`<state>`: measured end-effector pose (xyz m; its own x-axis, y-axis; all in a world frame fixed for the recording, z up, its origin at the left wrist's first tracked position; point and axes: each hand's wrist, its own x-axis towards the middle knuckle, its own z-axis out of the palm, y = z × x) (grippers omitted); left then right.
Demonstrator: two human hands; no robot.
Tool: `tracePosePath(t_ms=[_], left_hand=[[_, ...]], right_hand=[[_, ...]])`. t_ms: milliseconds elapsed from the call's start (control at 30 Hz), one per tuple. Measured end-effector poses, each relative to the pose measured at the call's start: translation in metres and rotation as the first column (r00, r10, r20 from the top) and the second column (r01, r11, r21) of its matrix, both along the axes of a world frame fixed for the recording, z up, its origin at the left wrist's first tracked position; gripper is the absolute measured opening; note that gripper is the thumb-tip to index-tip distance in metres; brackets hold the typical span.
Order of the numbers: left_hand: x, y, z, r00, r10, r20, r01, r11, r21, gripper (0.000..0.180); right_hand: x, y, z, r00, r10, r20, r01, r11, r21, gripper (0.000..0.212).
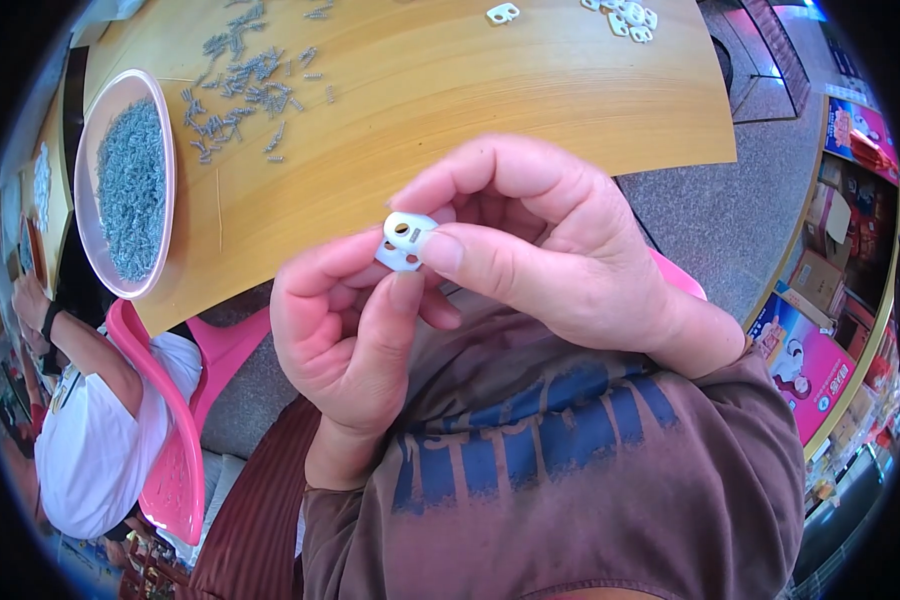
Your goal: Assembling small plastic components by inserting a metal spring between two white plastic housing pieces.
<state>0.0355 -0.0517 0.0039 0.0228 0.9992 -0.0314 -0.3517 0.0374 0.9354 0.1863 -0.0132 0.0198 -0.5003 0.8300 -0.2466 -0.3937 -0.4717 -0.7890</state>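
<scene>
A small white plastic piece with several holes (398, 257) is held up in front of my body, over the table's near edge. My left hand (345, 320) pinches its lower side between thumb and forefinger. From the right, my right hand (560, 240) grips the same piece, its thumb pressed on the face and its fingers curled behind. A tiny grey metal bit (414, 237) shows in the piece beside my right thumb. My hands hide part of the piece's right side.
Small thin grey metal parts (260, 95) lie scattered on the wooden table (450, 90). A pink oval basin (169, 215) full of similar parts stands left. Several white pieces (630, 18) lie at the far right. Another person (100, 430) sits left by a pink chair (175, 480).
</scene>
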Motion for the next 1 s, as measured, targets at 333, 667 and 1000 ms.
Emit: tracePosePath(t_ms=[333, 667, 1000], left_hand=[[0.002, -0.001, -0.003, 0.998, 0.004, -0.06, 0.0, 0.997, 0.074, 0.026], [-0.006, 0.0, -0.01, 0.978, 0.028, -0.207, -0.003, 0.992, 0.123, 0.034], [-0.012, 0.001, -0.015, 0.97, 0.001, -0.242, 0.038, 0.987, 0.158, 0.043]], right_hand=[[0.001, 0.0, 0.001, 0.997, -0.024, 0.077, 0.026, 0.999, -0.021, 0.019], [0.003, -0.002, -0.004, 0.992, -0.025, 0.122, 0.014, 0.996, 0.092, 0.017], [0.001, -0.006, -0.004, 0.998, -0.05, 0.031, 0.045, 0.99, 0.134, 0.019]])
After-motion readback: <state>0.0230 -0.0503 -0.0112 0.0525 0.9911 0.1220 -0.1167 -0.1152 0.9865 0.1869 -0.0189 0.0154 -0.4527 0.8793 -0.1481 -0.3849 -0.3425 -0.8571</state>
